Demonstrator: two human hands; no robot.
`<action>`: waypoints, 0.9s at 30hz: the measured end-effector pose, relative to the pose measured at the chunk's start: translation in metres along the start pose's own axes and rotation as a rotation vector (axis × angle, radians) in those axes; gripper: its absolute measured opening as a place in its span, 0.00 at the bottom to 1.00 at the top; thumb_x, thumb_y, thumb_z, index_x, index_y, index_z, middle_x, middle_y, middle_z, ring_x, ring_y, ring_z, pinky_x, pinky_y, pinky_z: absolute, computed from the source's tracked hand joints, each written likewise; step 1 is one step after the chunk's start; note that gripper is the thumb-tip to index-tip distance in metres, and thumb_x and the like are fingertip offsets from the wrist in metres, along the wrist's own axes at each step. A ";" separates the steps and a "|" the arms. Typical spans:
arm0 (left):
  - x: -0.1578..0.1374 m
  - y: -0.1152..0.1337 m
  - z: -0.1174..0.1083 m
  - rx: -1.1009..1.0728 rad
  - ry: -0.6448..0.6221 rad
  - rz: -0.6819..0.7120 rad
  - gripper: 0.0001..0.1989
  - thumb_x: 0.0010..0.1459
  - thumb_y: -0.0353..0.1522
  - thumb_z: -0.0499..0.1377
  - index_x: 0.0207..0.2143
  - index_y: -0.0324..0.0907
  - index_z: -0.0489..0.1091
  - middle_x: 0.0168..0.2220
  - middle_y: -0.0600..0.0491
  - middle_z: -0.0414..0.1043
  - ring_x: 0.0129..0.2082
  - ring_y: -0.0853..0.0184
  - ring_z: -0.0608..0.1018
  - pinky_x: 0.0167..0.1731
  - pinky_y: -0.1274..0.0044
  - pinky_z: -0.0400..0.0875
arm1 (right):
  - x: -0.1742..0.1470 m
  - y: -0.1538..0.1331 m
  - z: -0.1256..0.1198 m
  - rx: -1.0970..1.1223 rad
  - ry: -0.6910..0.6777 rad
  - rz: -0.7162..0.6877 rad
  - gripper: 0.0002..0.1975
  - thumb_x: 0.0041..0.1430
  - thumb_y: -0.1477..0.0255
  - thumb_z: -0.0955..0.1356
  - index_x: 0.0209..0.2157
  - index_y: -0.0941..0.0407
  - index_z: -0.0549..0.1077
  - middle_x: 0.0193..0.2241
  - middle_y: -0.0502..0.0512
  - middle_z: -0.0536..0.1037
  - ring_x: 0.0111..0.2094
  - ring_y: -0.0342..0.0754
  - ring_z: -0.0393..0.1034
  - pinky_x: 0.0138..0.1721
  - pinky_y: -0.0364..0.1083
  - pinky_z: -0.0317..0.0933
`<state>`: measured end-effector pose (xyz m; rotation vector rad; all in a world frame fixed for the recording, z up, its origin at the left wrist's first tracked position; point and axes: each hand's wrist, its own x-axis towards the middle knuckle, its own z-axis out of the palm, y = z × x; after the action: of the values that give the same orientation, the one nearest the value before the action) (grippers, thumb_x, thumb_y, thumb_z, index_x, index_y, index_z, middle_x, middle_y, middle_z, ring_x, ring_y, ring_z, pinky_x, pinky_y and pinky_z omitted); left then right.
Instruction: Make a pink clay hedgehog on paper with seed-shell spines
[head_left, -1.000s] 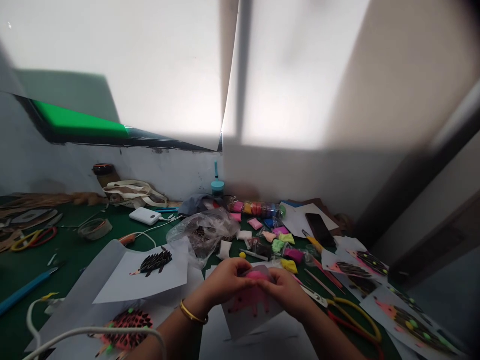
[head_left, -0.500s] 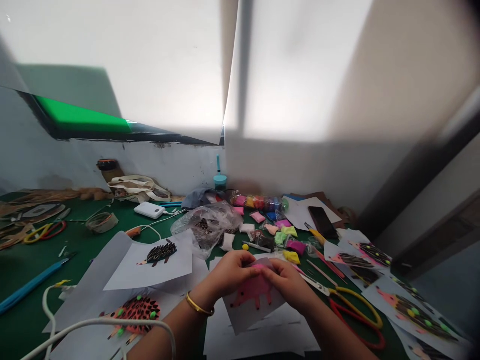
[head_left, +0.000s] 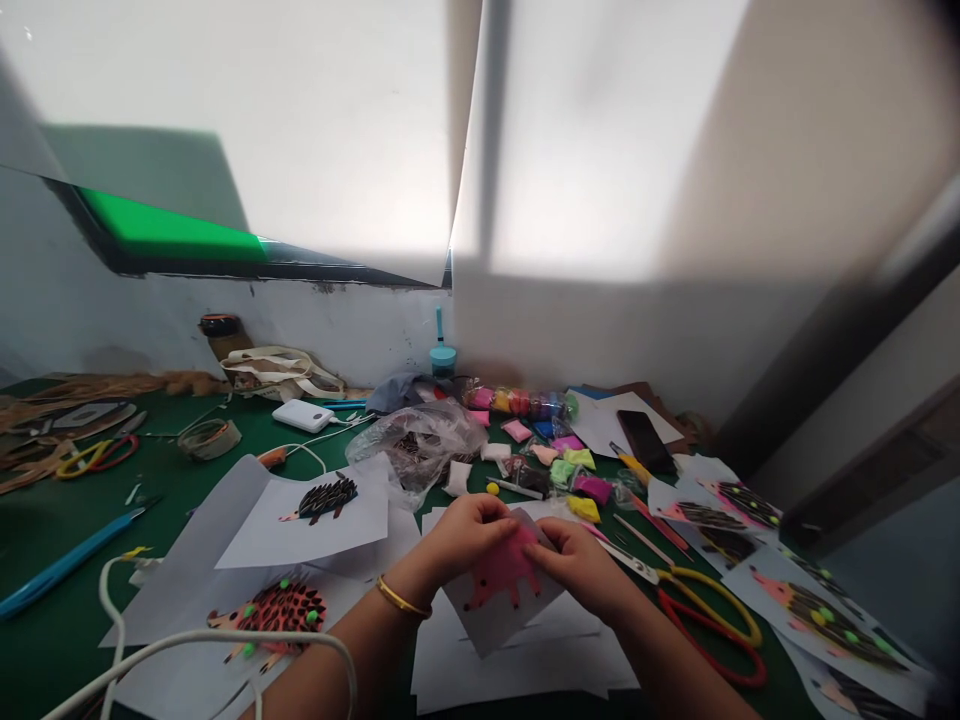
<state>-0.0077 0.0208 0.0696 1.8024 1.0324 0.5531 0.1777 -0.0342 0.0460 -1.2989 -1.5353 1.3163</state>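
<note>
Between my two hands is a small sheet of paper (head_left: 484, 632) bearing a pink clay hedgehog (head_left: 504, 572) with dark eye and nose dots and short legs. My left hand (head_left: 471, 535) grips the sheet's upper left edge, its fingers bent over the clay. On the right edge, my right hand (head_left: 574, 560) pinches the paper, with the thumb resting on the pink clay. Beneath lie several white sheets (head_left: 517, 675) on the green table. A yellow clay ball (head_left: 493, 489) sits just beyond my left hand.
Red-and-yellow scissors (head_left: 709, 620) lie right of my right hand. Finished hedgehog pictures (head_left: 817, 610) overlap at the far right, others (head_left: 274, 615) at left. Clay packets (head_left: 592, 488) and a plastic bag (head_left: 412, 450) lie ahead. A white cable (head_left: 225, 636) crosses the left foreground.
My left hand has shifted slightly up on the sheet, and my right fingers have moved a little apart from it. More of the pink clay shows now.
</note>
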 end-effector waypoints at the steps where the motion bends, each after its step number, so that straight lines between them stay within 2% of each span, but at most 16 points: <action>1: 0.000 0.000 0.000 -0.016 -0.015 0.002 0.15 0.53 0.40 0.56 0.31 0.37 0.73 0.29 0.53 0.71 0.28 0.69 0.69 0.25 0.80 0.59 | 0.000 0.001 0.000 0.009 -0.004 0.009 0.15 0.55 0.61 0.67 0.34 0.59 0.73 0.30 0.52 0.74 0.31 0.47 0.68 0.29 0.42 0.58; 6: 0.002 -0.001 0.000 -0.039 -0.018 -0.014 0.12 0.50 0.38 0.58 0.27 0.36 0.72 0.25 0.55 0.68 0.25 0.71 0.67 0.23 0.81 0.57 | -0.001 0.001 -0.001 -0.006 0.003 0.001 0.14 0.54 0.60 0.68 0.32 0.58 0.73 0.28 0.50 0.73 0.30 0.46 0.66 0.28 0.41 0.57; 12: 0.003 -0.003 0.004 -0.083 -0.020 -0.025 0.12 0.50 0.38 0.58 0.27 0.36 0.72 0.24 0.56 0.67 0.24 0.72 0.66 0.22 0.81 0.56 | 0.002 0.003 0.000 -0.041 0.049 -0.044 0.18 0.57 0.57 0.65 0.26 0.57 0.70 0.24 0.49 0.69 0.27 0.43 0.61 0.26 0.40 0.53; 19: 0.005 0.002 0.003 -0.193 0.041 -0.050 0.13 0.51 0.39 0.58 0.27 0.36 0.69 0.24 0.56 0.65 0.24 0.73 0.65 0.23 0.81 0.56 | 0.004 0.006 -0.003 0.050 0.025 0.012 0.20 0.59 0.54 0.63 0.28 0.57 0.71 0.23 0.50 0.70 0.26 0.44 0.62 0.25 0.41 0.53; 24: 0.007 0.002 0.005 -0.218 -0.042 -0.065 0.15 0.51 0.41 0.59 0.32 0.36 0.73 0.29 0.53 0.70 0.27 0.71 0.68 0.26 0.80 0.59 | 0.004 0.007 -0.004 0.029 0.029 -0.010 0.20 0.59 0.55 0.63 0.27 0.58 0.71 0.24 0.50 0.70 0.26 0.44 0.62 0.25 0.41 0.53; 27: 0.009 0.000 0.006 -0.197 -0.047 -0.096 0.15 0.49 0.40 0.61 0.30 0.36 0.72 0.27 0.54 0.69 0.25 0.72 0.67 0.24 0.80 0.57 | 0.005 0.009 -0.003 0.048 0.047 -0.004 0.21 0.59 0.55 0.62 0.26 0.58 0.71 0.23 0.49 0.69 0.25 0.43 0.61 0.24 0.41 0.52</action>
<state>0.0017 0.0252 0.0667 1.5775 0.9916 0.5316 0.1812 -0.0290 0.0370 -1.2870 -1.4650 1.3035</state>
